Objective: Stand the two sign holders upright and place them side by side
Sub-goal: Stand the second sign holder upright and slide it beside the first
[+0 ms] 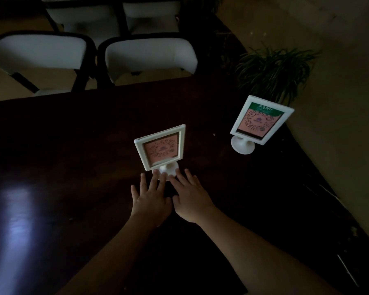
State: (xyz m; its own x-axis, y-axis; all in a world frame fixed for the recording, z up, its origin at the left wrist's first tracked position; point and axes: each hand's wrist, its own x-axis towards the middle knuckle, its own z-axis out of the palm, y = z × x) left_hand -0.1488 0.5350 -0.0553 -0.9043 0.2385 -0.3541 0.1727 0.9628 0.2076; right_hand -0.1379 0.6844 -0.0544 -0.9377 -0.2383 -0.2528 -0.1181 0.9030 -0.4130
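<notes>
Just beyond both hands' [170, 201] fingertips, near sign holder [161, 149] upright

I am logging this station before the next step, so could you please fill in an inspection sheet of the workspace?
Surface: dark glossy table, a light glare at its left.
Job's things: near sign holder upright; far sign holder upright, well apart to the right, not side by side.
Clutter: nothing seen.
Hands: left hand and right hand flat and open, fingertips at the near holder's base.
Cables: nothing seen.
Surroundings: white chairs behind the table, potted plant at right; dim lighting.
</notes>
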